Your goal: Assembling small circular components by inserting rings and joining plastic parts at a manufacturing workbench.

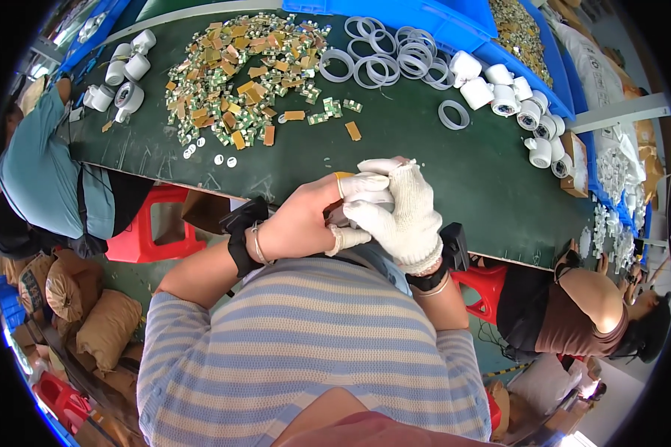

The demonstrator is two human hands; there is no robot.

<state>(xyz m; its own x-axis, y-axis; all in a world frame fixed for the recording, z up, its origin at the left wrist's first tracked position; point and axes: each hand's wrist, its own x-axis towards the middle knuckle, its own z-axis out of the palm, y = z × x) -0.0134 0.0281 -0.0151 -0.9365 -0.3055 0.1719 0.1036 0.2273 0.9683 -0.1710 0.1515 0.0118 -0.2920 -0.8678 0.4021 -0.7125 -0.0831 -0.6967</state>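
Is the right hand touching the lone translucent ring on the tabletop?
Apart: the head view shows green tabletop between the right hand and the ring.

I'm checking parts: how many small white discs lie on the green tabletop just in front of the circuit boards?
5 visible. Left group: upper disc, middle disc, lower disc. Farther right, side by side: fourth disc, fifth disc. More may be hidden under the circuit boards.

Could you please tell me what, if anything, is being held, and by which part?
The left hand and right hand hold a white piece between them; they mostly hide it, so the exact gripping place cannot be told.
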